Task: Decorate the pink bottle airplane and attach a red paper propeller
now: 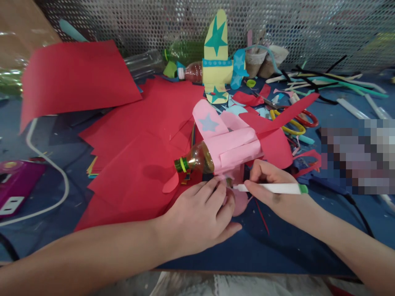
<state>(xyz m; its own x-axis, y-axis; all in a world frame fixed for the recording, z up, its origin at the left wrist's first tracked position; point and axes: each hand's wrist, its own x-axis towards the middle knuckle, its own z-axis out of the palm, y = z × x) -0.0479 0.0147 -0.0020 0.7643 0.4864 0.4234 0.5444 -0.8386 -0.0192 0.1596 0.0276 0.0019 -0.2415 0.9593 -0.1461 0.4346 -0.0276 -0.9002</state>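
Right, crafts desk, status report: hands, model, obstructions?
Left hand at the pink paper-wrapped bottle. Right hand gripping white marker, tip near left fingers. Red paper sheets crowd the bottle's neck end.

The left forearm comes in from the lower left, and its wrist [160,234] lies on the wearer's side of the pink-wrapped bottle [236,150]. The left grip [226,199] is back up just beside the bottle, fingers bent and close together, thumb [233,230] straight and apart from them. The right forearm [348,242] slants in from the lower right. The right grip [247,183] is closed in a pinch near the bottle's wearer-side edge, index finger sharply bent, thumb reaching toward the left grip. Both forearms are bare.
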